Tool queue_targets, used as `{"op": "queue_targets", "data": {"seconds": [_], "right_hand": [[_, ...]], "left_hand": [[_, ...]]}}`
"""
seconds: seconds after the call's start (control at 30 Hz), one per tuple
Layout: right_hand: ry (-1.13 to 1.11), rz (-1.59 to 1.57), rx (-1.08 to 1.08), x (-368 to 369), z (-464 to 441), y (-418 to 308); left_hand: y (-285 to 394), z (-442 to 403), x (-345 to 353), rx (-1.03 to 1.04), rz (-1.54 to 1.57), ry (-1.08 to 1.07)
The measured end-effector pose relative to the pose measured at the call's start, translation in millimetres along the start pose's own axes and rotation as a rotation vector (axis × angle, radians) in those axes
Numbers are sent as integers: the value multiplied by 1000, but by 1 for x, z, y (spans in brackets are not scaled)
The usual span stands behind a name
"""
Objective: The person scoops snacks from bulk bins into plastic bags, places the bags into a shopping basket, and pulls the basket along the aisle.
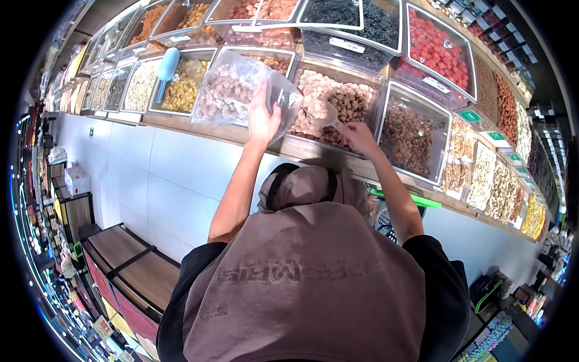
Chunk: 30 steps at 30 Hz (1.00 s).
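Observation:
My left hand [264, 120] is closed on the edge of a clear plastic bag [228, 87], which holds brownish dried pieces and lies over the neighbouring bins. My right hand [358, 137] grips the handle of a pale scoop [328, 113]. The scoop's bowl rests among light brown dried pieces [351, 102] in an open bin, just right of the bag. Paler pieces lie on the bin's left side. What the scoop's bowl holds is hard to make out.
A lidded bin of dark brown pieces [407, 133] stands to the right, with red fruit [437, 48] behind it. Left of the bag, a blue scoop [168, 65] sits over yellow dried fruit [181, 90]. A wooden ledge [217, 131] runs along the front.

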State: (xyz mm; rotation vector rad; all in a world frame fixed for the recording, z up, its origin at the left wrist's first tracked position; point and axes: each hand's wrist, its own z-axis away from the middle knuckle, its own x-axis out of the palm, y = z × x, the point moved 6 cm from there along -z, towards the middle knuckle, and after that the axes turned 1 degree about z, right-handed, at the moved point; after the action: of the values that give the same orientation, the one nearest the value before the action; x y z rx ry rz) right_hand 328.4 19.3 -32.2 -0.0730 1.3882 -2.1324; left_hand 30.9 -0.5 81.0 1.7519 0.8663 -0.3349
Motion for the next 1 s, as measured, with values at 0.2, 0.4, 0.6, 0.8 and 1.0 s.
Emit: {"op": "queue_targets", "data": {"seconds": [0.2, 0.4, 0.6, 0.8, 1.0], "right_hand": [[-86, -178, -20, -18, 36, -50], [-147, -121, -85, -27, 58, -88], [-218, -119, -94, -20, 70, -103], [-43, 216, -583, 73, -9, -171], [246, 807, -769, 130, -35, -228]], "left_hand": [[37, -28, -28, 70, 16, 63], [42, -39, -30, 23, 64, -34], [44, -34, -24, -11, 123, -91], [65, -29, -25, 40, 55, -73], [62, -26, -59, -61, 131, 10]]}}
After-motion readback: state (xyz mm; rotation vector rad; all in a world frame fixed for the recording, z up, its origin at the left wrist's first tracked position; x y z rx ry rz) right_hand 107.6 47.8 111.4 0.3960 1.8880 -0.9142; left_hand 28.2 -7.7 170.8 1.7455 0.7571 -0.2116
